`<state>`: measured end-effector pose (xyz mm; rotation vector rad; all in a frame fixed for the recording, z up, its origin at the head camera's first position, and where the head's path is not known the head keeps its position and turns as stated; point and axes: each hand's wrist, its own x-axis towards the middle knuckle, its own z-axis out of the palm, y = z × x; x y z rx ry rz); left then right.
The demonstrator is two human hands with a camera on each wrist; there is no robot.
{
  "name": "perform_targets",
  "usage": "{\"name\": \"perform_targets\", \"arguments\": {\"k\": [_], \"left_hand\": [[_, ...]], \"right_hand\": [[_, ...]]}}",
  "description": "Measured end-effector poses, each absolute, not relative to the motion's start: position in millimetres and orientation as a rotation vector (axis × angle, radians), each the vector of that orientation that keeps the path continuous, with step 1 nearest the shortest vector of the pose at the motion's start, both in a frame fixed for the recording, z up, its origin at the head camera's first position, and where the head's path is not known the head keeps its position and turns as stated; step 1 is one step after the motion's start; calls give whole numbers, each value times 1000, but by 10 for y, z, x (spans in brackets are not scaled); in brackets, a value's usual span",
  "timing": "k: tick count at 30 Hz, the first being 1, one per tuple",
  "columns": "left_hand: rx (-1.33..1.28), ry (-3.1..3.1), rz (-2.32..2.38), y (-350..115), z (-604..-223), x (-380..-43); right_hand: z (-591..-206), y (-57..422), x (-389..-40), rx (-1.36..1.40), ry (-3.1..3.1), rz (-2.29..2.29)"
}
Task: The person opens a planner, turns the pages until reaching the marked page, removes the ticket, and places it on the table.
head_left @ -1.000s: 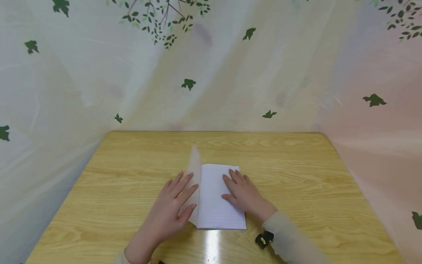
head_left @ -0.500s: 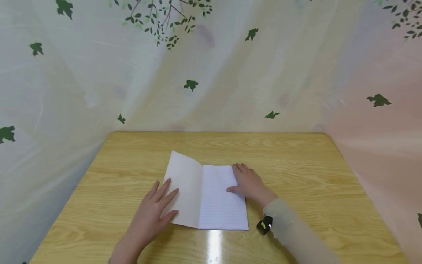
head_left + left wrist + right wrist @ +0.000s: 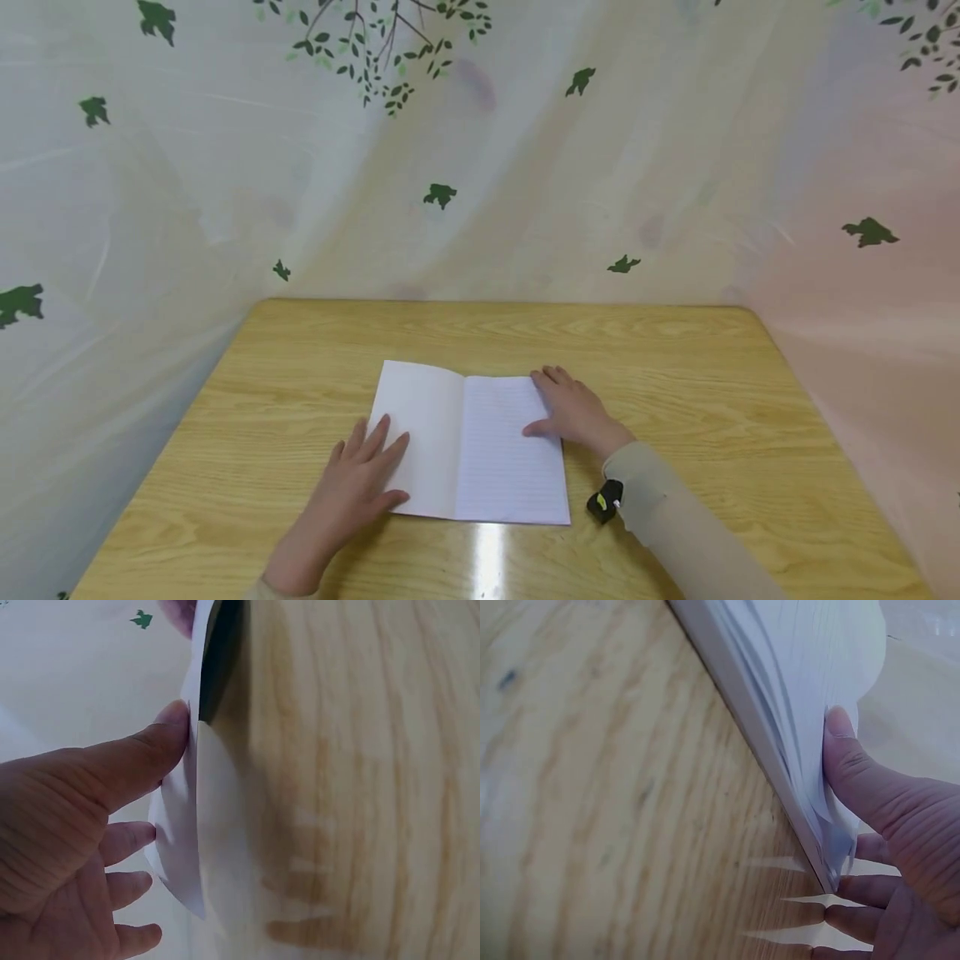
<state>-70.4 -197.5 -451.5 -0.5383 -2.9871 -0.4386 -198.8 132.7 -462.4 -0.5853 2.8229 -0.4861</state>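
Note:
A notebook [image 3: 498, 479] lies spread on the wooden table, a blank leaf [image 3: 423, 417] on its left and a lined page on its right. My left hand [image 3: 348, 492] rests with spread fingers on the outer part of the blank leaf; in the left wrist view the thumb [image 3: 146, 754] touches it near its edge, and the leaf looks slightly raised off the table. At the upper right edge, my right hand [image 3: 577, 412] lies with its thumb [image 3: 844, 750] on the lined page and its fingers around the far corner. The page stack looks a little fanned there.
The wooden table [image 3: 675, 358] extends around the notebook on all sides. Behind it hangs a pale cloth [image 3: 510, 233] printed with green leaves. A black wrist device [image 3: 604, 502] sits by the right sleeve [image 3: 675, 517].
The left leaf has swung from nearly upright down to the left, almost flat, with my left hand following it. My right hand has shifted from the page's middle toward its upper right edge.

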Motion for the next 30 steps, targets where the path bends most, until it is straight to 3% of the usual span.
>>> {"name": "perform_targets", "arguments": {"k": [30], "left_hand": [[-599, -3116, -554, -1894, -4669, -821]], "right_hand": [[-4634, 1237, -1915, -749, 3040, -252]]}}
